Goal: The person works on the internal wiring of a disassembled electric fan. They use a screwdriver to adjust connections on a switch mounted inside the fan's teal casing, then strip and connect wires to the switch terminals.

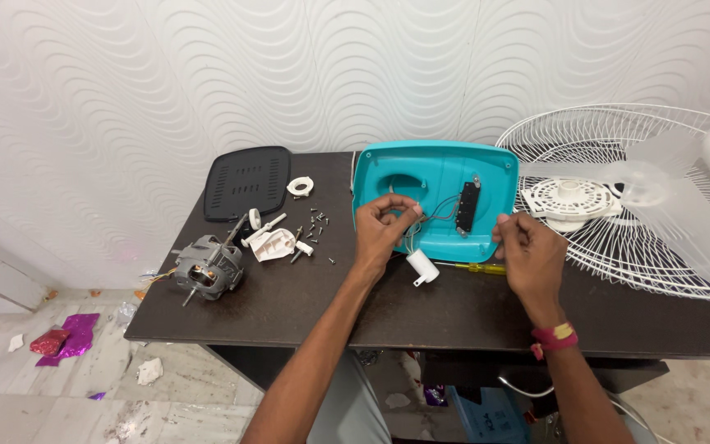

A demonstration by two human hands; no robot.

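On the dark wooden table (289,304), far left of the fingers, lies a grey metal fan motor with a protruding shaft (207,267). Behind it rests a black perforated plastic cover plate (246,182), and nearer the fingers sit a small white plastic ring (300,187), a white plastic bracket piece (273,243) and a scatter of small dark screws (315,224).

The left hand (380,230) has its fingertips drawn together, pinching thin wires (425,215) that run to the black switch block (467,206) inside the upturned turquoise plastic fan base (437,168). Just below those fingers lies a white cylindrical capacitor (422,267), and beside it a yellow-handled screwdriver (480,268) reaches toward the other hand.

The right hand (529,251), with a red band at the wrist, is curled with fingers pressed together at the base's right edge; what they grip cannot be told. To its right lies a white wire fan guard (618,247) with translucent blades (684,222).
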